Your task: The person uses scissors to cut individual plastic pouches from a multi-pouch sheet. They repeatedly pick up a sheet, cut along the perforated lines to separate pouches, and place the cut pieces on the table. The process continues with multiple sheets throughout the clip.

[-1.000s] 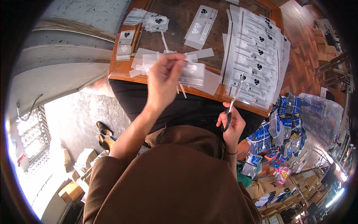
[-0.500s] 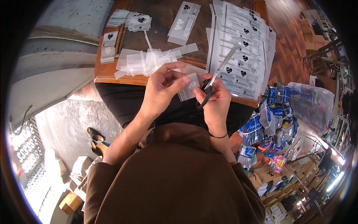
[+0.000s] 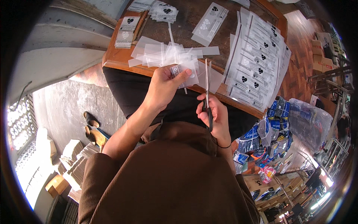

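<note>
Between the thumb and fingers of my left hand (image 3: 164, 86) is a small see-through printed label (image 3: 191, 79), just off the table's front edge. My right hand (image 3: 218, 121) is lower and to the right, with its fingers around the black handles of a pair of scissors (image 3: 207, 84). Their long blades point away from me, looking nearly closed, and stand apart from the label. Beyond my left hand lies a loose heap of clear plastic strips (image 3: 167, 55). Large printed translucent sheets (image 3: 253, 63) overlap at the table's right side.
Stacked cut labels (image 3: 164, 14) lie at the far left of the wooden table (image 3: 149, 30), with a printed strip (image 3: 210, 24) mid-table. On the floor at right are tied bundles of blue packages (image 3: 274, 125) and a big plastic bag (image 3: 309, 119). Shoes (image 3: 91, 125) are at left.
My right hand has drawn the scissors back from the label, and the blades have swung from slanting right to nearly upright. My left hand still pinches the label. The whole view has shifted slightly.
</note>
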`<state>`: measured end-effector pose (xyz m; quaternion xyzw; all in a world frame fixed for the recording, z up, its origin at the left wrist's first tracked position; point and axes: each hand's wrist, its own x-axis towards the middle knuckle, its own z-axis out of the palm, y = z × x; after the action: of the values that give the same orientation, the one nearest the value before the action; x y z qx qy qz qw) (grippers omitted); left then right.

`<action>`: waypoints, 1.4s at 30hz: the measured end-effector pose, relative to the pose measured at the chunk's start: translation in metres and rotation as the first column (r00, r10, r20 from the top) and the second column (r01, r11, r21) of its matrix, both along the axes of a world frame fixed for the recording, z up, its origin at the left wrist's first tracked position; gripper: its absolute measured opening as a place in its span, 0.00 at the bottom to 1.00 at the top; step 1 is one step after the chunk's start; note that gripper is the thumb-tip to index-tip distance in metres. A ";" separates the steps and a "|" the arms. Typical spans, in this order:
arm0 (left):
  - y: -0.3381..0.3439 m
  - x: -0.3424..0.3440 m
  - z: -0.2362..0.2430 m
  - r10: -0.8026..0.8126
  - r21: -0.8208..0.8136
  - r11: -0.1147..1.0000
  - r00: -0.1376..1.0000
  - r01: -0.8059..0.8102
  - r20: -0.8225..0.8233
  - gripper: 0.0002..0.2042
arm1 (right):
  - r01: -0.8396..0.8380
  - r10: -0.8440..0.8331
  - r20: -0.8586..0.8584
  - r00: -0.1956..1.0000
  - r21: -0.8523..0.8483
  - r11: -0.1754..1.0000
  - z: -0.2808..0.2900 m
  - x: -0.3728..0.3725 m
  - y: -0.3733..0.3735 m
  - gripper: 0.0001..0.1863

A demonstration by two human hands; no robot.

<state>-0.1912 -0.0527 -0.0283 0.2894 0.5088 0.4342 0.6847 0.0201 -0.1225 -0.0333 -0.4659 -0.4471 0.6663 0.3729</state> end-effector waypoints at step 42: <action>-0.008 0.005 0.005 0.039 -0.021 0.999 0.999 -0.040 -0.035 0.12 | -0.184 0.169 0.188 0.967 0.066 0.981 -0.006 0.013 -0.011 0.23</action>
<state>-0.1866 -0.0606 -0.0234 0.2793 0.5307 0.4373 0.6701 0.0333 -0.1339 -0.0396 -0.4673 -0.5463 0.6323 0.2889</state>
